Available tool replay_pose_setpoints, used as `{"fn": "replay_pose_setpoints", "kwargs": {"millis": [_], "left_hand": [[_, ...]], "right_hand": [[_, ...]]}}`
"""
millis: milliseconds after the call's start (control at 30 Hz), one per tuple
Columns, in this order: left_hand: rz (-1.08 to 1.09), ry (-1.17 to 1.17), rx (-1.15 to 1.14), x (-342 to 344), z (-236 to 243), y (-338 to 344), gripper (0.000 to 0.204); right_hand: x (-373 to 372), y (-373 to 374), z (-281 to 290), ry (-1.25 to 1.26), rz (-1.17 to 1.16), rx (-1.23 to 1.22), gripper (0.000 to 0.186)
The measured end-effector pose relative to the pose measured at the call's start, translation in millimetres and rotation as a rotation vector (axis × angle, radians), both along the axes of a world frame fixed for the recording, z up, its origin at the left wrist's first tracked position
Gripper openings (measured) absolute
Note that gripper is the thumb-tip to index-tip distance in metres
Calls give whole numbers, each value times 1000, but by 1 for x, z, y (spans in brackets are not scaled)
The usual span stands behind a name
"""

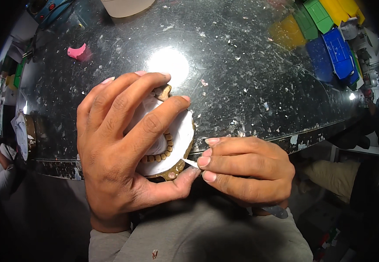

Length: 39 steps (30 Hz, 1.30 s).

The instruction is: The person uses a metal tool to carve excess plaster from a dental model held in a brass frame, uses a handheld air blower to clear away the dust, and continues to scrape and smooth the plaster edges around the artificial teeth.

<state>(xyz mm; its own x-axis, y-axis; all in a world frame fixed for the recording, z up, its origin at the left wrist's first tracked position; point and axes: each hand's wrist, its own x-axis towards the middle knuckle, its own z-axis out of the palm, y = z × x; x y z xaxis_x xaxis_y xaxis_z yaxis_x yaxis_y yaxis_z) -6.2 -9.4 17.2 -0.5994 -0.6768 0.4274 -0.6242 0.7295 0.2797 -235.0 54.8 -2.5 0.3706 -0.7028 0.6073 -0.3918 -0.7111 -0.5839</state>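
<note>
My left hand spreads over a round brass-coloured dental flask half filled with white plaster, gripping it at the bench's near edge. Set in the plaster is a curved row of small brown teeth, partly hidden under my fingers. Low on the right, my right hand is closed round a slim carving tool, its pale pointed tip touching or just over the plaster's near rim. The tool's flat grey other end shows below my palm. My left thumb rests against the flask rim, close to the tip.
A similar plaster-filled flask stands at the bench's left edge. A pink curved piece lies at the far left, and a whitish container at the back. Blue and green trays sit far right. White crumbs dot the black bench.
</note>
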Motion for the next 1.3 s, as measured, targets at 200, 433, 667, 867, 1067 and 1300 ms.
{"fn": "replay_pose_setpoints", "kwargs": {"millis": [200, 433, 667, 867, 1067, 1300], "left_hand": [[1, 2, 5, 1, 1, 0, 69], [3, 2, 31, -1, 4, 0, 69], [4, 28, 37, -1, 2, -1, 67], [-2, 27, 36, -2, 2, -2, 66], [-18, 10, 39, 1, 4, -3, 67], [-154, -70, 1, 2, 10, -10, 71]], "right_hand": [[1, 1, 1, 34, 4, -25, 9], [3, 1, -4, 1, -41, -84, 11], [4, 2, -5, 7, -55, -91, 12], [6, 3, -9, -8, -74, -132, 13], [5, 3, -9, 3, -57, -131, 14], [0, 2, -6, -149, -88, -71, 15]]}}
